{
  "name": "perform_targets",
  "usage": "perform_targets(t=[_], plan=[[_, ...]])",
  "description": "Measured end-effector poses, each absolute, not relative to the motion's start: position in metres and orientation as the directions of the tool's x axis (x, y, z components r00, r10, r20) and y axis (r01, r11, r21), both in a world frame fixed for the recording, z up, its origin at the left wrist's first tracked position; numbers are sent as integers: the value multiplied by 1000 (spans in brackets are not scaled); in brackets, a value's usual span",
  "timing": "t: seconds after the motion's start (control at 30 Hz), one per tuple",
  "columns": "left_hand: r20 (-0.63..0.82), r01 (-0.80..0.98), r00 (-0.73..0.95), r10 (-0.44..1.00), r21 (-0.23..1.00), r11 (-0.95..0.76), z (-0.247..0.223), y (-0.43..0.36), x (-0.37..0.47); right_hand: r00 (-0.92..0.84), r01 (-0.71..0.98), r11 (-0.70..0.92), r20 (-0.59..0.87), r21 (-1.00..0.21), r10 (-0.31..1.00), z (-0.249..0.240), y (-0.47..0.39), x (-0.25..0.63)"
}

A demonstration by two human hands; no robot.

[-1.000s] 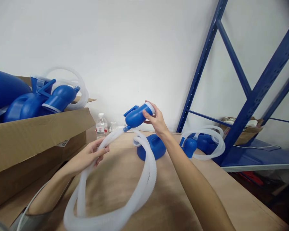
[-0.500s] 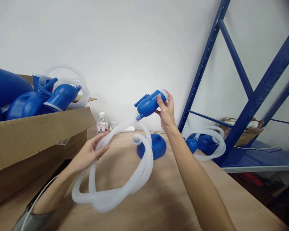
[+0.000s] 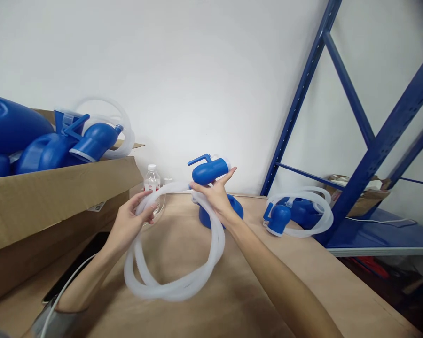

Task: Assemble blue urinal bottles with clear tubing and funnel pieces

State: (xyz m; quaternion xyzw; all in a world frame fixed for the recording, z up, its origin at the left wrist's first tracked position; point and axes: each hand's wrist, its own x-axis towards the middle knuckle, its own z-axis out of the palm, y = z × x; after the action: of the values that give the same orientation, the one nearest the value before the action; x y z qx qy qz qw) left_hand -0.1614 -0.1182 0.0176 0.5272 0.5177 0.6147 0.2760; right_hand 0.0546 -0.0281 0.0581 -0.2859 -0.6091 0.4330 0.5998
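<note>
My left hand (image 3: 136, 211) is closed around the upper left of a coiled, translucent white corrugated hose (image 3: 176, 288), which hangs in loops above the table. My right hand (image 3: 215, 195) closes on the hose's upper right side, with some fingers stretched out. Just above that hand is a blue plastic funnel head (image 3: 209, 171) with a handle and a pale rim, tilted and resting against the fingers. Its spout, where it meets the hose, is hidden by my hand. Behind the loops a blue plastic container (image 3: 237, 206) stands on the table, partly covered.
A cardboard box (image 3: 66, 188) of blue parts and hose stands left. Nearby are a clear bottle (image 3: 152, 178) and a black flat device (image 3: 79, 263). Another blue funnel head (image 3: 279, 219) and coiled hose (image 3: 327, 220) lie right, beside a blue metal rack (image 3: 359, 183).
My right hand has moved down and left from the funnel head's rim to the hose by its spout. The funnel head has tipped flatter and sits lower. The hose loops have drawn narrower.
</note>
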Motion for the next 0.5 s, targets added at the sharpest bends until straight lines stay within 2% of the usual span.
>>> perform_targets(t=[0.13,0.23,0.37,0.43,0.5], plan=[[305,98,-256,917,952,-289,24,-122,-159,-155,-147,474,493,-868,856,55,-41,56],[262,62,-139,955,965,-256,27,-125,-157,-173,65,604,587,-794,791,61,-41,61],[258,126,-52,965,960,-250,25,-127,-157,-256,440,699,668,-563,699,69,-41,66],[270,167,-52,961,952,-258,23,-127,-157,-263,493,701,680,-516,685,71,-40,66],[268,190,-45,962,948,-255,21,-128,-156,-231,488,701,698,-520,678,74,-38,66]])
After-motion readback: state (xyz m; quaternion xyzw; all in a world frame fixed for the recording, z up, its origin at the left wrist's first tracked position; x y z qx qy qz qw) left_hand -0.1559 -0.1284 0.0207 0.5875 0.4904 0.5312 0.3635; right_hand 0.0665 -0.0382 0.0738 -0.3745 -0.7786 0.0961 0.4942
